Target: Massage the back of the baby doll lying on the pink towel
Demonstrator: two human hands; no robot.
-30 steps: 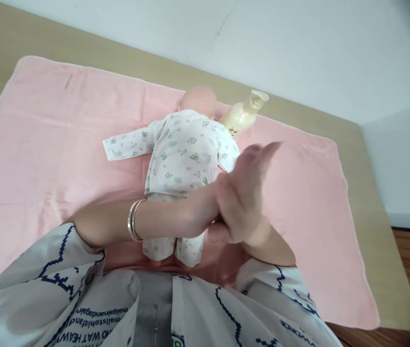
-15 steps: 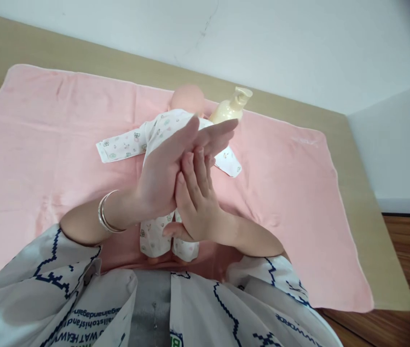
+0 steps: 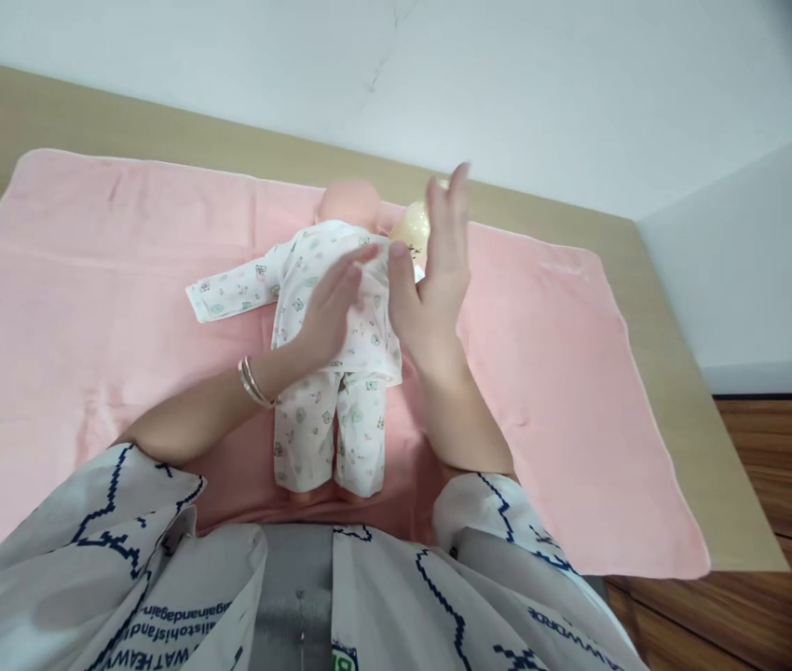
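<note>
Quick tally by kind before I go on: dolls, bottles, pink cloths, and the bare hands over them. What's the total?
Doll: 1
Bottle, partly hidden: 1
Pink cloth: 1
Bare hands, left hand and right hand: 2
Total: 5

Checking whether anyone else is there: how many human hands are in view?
2: the left hand, over the clothed doll, and the right hand, partly hiding the pale bottle. No others show.
</note>
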